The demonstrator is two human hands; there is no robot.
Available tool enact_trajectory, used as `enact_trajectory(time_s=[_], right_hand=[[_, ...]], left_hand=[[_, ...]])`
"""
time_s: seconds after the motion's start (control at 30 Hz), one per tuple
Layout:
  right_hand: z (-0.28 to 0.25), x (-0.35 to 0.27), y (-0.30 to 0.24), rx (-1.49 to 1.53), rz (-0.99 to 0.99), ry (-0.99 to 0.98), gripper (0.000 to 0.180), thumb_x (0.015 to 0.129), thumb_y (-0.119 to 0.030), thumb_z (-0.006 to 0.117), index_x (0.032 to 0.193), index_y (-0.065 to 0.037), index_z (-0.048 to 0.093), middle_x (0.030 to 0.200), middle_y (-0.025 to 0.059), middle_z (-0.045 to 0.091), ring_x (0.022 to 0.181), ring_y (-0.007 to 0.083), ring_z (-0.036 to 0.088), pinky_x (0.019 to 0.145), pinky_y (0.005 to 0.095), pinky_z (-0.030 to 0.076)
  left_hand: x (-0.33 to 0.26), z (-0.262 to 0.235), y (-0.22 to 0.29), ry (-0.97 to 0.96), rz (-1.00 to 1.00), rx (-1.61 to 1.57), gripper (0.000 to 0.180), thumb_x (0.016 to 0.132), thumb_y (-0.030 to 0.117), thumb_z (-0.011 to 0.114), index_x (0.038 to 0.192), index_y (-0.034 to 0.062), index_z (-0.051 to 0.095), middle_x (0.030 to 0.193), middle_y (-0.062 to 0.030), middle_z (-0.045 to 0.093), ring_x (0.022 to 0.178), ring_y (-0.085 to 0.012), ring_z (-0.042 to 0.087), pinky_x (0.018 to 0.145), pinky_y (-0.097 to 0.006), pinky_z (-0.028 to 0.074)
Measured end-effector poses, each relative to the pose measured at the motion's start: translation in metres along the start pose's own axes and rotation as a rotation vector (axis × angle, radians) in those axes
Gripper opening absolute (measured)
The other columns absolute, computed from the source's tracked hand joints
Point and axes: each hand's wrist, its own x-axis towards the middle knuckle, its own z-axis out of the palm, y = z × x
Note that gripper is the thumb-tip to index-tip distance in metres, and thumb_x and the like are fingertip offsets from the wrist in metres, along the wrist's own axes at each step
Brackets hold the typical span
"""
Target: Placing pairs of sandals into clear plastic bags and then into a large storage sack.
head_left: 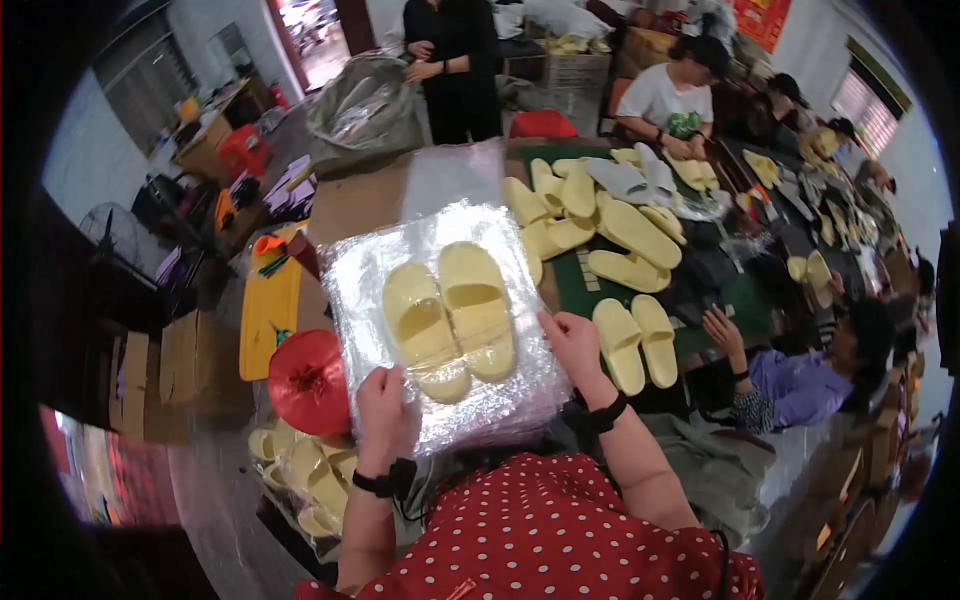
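Two marked surfaces stood out: a red poster (760,22) with golden marks on the far wall, and a white shirt (660,98) with a green print, worn by a seated co-worker; both were too small and soft to read.

Your left hand (383,410) was at the near left part of a sheet of clear plastic wrapping (362,290), knuckles up, fingers curled, with the thumb toward the middle. Your right hand (573,345) was farther forward, at the right edge, its fingers bent in and the wrist angled inward. Both grips were narrow, closed on the plastic; you hid the undersides of your fingers, so I cannot tell how many layers each held. Your forearms rose from the lower edge, converging, each wrist circled by a dark band.

Between your hands lay a pair of yellow slippers (478,300), side by side and slightly tilted, with shiny film around them and a streak of glare across their lower part. Just right of your right hand, another yellow pair (620,345) sat on the table, near a co-worker's raised hand (722,328). Left of the wrapping was a round red object (308,383).
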Motion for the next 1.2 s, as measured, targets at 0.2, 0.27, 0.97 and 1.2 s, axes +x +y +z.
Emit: enact_trajectory(time_s=[0.2,0.27,0.97,1.2], right_hand=[[0.002,-0.019,-0.021,-0.299,-0.481,0.485,0.029,0.081,-0.025,0.072,0.100,-0.005,0.064,0.090,0.0128,0.061,0.086,0.0343,0.057,0.074,0.0419,0.044],[0.011,-0.027,-0.029,-0.336,-0.633,0.313,0.039,0.077,-0.018,0.075,0.110,-0.006,0.060,0.099,0.0117,0.057,0.095,0.0341,0.052,0.081,0.0435,0.043],[0.077,-0.028,-0.012,-0.127,-0.425,-0.093,0.067,0.080,-0.033,0.075,0.129,0.003,0.046,0.111,0.0218,0.048,0.104,0.0384,0.045,0.092,0.0471,0.039],[0.040,-0.033,-0.041,-0.051,-0.290,0.195,0.073,0.079,-0.025,0.079,0.134,0.004,0.041,0.129,0.0226,0.046,0.118,0.0361,0.045,0.101,0.0465,0.038]], left_hand=[[0.008,0.002,-0.018,-0.030,-0.048,0.081,0.038,0.088,0.027,0.066,0.069,-0.0052,0.057,0.057,-0.0140,0.049,0.055,-0.0166,0.046,0.054,-0.037,0.040],[0.011,0.007,-0.028,0.007,-0.095,0.120,0.038,0.087,0.028,0.067,0.069,-0.0047,0.057,0.056,-0.0124,0.050,0.055,-0.0161,0.044,0.054,-0.036,0.039],[0.038,0.033,0.006,-0.364,-0.143,-0.037,0.059,0.077,0.025,0.077,0.121,-0.0079,0.054,0.101,-0.0179,0.069,0.088,-0.0232,0.068,0.077,-0.032,0.053],[0.011,0.018,0.035,-0.438,-0.164,-0.713,0.044,0.087,0.012,0.064,0.126,-0.0038,0.054,0.115,-0.0096,0.065,0.098,-0.0188,0.064,0.086,-0.032,0.051]])
